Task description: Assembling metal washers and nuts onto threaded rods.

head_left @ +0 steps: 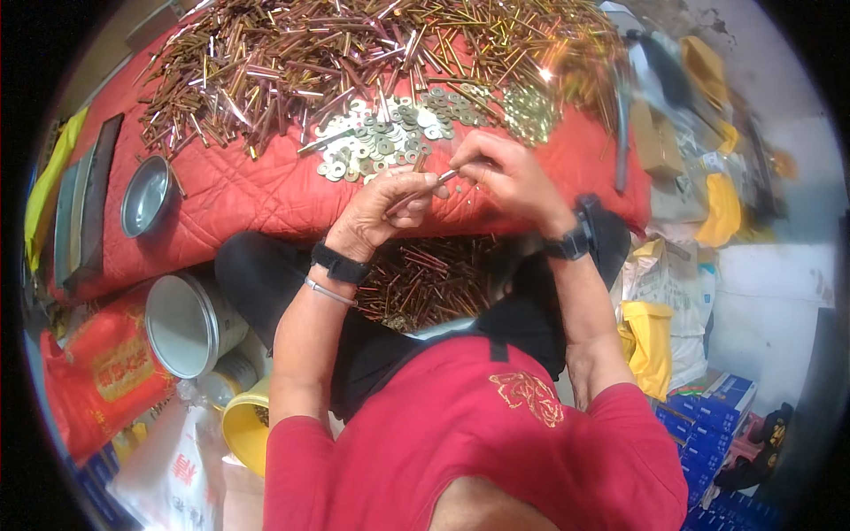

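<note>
My left hand [381,208] grips a thin brass-coloured rod [423,188], held slanted over the edge of a red quilted cloth [239,190]. My right hand [509,173] pinches the rod's upper end, its fingers closed at the tip; a small washer may be between them, too small to tell. Just beyond both hands lies a heap of silver washers [381,137]. Behind that spreads a large pile of brass rods and tubes [354,53]. Below my hands, a container in my lap holds several more rods [425,283].
A round metal dish [146,195] rests on the cloth at the left. A white bucket [186,323], a yellow tub [246,429] and a red sack [102,372] stand at lower left. Yellow bags [651,345], blue boxes [708,434] and clutter fill the right side.
</note>
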### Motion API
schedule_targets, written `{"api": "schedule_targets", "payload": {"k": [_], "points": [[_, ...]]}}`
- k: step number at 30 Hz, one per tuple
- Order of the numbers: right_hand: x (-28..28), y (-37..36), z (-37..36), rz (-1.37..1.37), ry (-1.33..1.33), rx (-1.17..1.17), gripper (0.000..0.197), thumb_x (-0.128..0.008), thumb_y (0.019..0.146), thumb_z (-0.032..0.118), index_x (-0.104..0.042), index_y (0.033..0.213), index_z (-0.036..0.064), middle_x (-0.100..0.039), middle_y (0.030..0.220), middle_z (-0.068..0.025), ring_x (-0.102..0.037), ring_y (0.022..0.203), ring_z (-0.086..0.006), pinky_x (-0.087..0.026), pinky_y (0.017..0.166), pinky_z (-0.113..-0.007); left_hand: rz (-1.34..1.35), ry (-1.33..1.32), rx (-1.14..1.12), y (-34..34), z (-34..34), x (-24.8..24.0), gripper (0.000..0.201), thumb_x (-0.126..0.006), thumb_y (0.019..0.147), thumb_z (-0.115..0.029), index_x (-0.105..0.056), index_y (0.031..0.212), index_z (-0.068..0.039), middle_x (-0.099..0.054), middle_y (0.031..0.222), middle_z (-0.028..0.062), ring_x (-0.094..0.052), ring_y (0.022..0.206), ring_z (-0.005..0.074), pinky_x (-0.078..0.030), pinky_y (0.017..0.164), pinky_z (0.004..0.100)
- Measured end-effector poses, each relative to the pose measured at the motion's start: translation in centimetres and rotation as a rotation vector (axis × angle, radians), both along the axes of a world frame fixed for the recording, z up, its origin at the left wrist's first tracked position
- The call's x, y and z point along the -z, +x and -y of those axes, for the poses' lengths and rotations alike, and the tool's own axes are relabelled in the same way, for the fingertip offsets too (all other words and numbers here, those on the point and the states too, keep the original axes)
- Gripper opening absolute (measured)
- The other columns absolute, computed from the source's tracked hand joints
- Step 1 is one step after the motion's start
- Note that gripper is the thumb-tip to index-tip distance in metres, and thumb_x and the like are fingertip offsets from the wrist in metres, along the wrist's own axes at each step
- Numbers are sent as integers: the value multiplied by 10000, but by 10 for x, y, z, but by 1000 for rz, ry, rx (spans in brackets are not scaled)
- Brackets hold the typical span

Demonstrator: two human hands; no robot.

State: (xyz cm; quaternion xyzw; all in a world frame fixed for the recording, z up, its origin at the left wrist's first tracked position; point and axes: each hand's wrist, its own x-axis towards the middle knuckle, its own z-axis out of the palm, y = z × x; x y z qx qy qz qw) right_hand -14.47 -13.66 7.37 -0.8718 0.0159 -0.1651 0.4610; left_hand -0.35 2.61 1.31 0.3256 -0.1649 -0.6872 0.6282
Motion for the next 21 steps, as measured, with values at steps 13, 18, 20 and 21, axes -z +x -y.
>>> {"api": "schedule_targets", "payload": {"k": [13, 18, 20, 21], "points": [[24, -5, 5, -189, -32, 122, 197, -534, 947, 192, -599, 869, 24, -552, 674, -45, -553, 626, -168, -445, 611, -290, 755, -94, -252, -8, 4, -1, 219, -652, 853, -166, -544, 674, -98, -419, 616, -107, -333, 541, 5, -253, 486, 203], [9, 7, -9, 144, -223, 211, 202, -519, 940, 157, -584, 1077, 23, -574, 870, -127, -576, 782, -238, -462, 730, -318, 364, 28, -214, -8, 6, -8, 140, -640, 858, -174, -612, 754, -85, -421, 571, -87, -314, 473, 18, -217, 441, 204], [8, 9, -16, 75, -164, 208, 243, -506, 940, 151, -562, 1145, 33, -573, 963, -152, -580, 874, -256, -464, 780, -334, 330, 3, -208, -9, 4, -4, 134, -634, 864, -199, -655, 818, -75, -433, 563, -76, -308, 454, 22, -206, 426, 206], [9, 10, -19, 42, -134, 209, 267, -500, 940, 147, -551, 1179, 38, -573, 1010, -165, -582, 920, -265, -465, 805, -343, 353, 5, -217, -7, 4, -3, 135, -638, 861, -200, -656, 815, -75, -433, 563, -76, -309, 452, 21, -205, 424, 206]]}}
